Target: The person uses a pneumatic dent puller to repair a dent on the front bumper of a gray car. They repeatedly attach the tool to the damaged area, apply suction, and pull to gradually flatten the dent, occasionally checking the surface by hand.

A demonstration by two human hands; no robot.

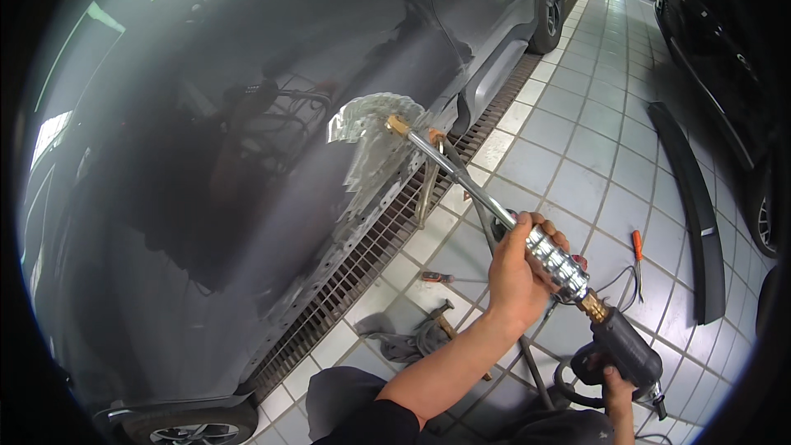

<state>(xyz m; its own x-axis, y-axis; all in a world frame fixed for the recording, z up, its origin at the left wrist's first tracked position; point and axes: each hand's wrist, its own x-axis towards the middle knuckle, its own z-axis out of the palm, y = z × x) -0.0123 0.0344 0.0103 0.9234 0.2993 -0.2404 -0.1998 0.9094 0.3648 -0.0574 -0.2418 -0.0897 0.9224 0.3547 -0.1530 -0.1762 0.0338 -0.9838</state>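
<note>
Currently, the left hand [517,276] is clamped around the ribbed metal weight [554,255] of a long slide-hammer tool [486,199]. Well apart from it, the right hand [618,391] touches the black pistol-shaped body [624,344] at the tool's near right end; its fingers are mostly hidden, so I cannot tell how far they close. The rod slants far left to a brass tip [398,124] at a bare metal patch [371,148] on a dark grey car [272,173]; contact is unclear. On the tiled floor [581,189], a hammer [446,326] lies beside a grey cloth [410,343]. To the right are an orange-handled screwdriver [637,247] and a long black strip [696,214].
</note>
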